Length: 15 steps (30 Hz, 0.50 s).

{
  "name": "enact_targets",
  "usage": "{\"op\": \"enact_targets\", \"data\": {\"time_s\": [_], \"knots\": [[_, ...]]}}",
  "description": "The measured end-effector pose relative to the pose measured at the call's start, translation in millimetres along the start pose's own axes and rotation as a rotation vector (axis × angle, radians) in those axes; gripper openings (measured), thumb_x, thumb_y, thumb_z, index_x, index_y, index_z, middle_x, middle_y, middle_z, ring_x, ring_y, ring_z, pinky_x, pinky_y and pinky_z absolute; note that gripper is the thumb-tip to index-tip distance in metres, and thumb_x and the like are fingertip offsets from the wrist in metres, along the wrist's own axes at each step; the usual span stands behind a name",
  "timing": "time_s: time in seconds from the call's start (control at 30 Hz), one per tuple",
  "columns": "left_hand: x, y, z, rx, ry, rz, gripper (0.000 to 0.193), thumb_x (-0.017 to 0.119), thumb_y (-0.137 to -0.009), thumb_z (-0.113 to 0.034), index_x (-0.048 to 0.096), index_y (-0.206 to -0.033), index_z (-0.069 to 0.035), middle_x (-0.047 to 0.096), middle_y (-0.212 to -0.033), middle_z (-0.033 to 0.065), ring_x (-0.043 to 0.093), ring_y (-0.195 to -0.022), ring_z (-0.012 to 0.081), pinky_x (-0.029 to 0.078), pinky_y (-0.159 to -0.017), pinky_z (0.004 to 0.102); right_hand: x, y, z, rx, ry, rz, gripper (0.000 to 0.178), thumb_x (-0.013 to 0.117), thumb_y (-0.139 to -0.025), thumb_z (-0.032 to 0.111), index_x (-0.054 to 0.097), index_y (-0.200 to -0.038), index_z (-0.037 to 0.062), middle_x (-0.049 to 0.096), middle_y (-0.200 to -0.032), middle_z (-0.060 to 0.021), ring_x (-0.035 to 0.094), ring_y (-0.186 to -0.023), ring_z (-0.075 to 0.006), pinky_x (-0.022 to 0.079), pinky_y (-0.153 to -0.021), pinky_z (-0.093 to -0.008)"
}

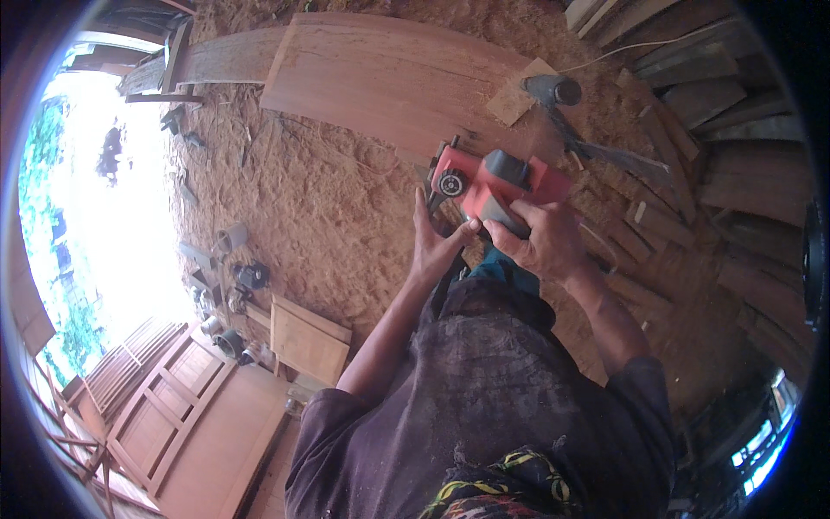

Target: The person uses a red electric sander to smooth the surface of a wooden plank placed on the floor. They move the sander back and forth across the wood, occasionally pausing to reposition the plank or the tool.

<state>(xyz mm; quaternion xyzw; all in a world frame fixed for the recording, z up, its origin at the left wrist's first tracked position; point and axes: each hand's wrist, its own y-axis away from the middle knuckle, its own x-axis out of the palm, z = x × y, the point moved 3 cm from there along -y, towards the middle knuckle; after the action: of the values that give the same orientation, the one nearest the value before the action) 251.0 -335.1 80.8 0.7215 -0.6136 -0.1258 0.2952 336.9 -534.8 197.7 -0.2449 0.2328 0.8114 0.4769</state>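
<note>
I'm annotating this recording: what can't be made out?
All in the head view:
Red tool: underside, hidden by its body.
Right hand: some fingertips, hidden by its grip.
Outdoors, left: washed out by glare.
Planks, right: cut off by the dark fisheye rim.

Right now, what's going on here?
A person's right hand grips the dark handle of a red power tool; the left hand is at its left side, hold partly hidden. The tool is at the near end of a long wooden board; contact with it isn't clear. Sawdust covers the ground around.
</note>
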Motion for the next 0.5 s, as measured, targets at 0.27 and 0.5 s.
{"op": "enact_targets", "data": {"time_s": [0.27, 0.5], "knots": [[-39, -22, -36, -0.006, -0.151, -0.015, 0.138, 0.097, -0.086, -0.037, -0.001, -0.171, 0.009, 0.042, -0.159, 0.0309, 0.058, -0.137, 0.0352, 0.057, -0.104, 0.0424, 25, -40, 18, 0.019, 0.041, 0.020, 0.046, 0.075, -0.100, 0.044, 0.075, -0.088, -0.0004, 0.073, -0.074, -0.0206, 0.077, -0.072, -0.0392, 0.057, -0.064, -0.0482], [-80, -43, -44, -0.001, -0.192, -0.017, 0.141, 0.097, -0.083, -0.046, 0.003, -0.171, 0.010, 0.037, -0.165, 0.0320, 0.052, -0.146, 0.0373, 0.054, -0.111, 0.0448, 41, -72, 43, 0.034, 0.091, 0.042, 0.050, 0.071, -0.101, 0.050, 0.078, -0.092, 0.0015, 0.074, -0.076, -0.0213, 0.077, -0.074, -0.0384, 0.059, -0.068, -0.0477]]}}
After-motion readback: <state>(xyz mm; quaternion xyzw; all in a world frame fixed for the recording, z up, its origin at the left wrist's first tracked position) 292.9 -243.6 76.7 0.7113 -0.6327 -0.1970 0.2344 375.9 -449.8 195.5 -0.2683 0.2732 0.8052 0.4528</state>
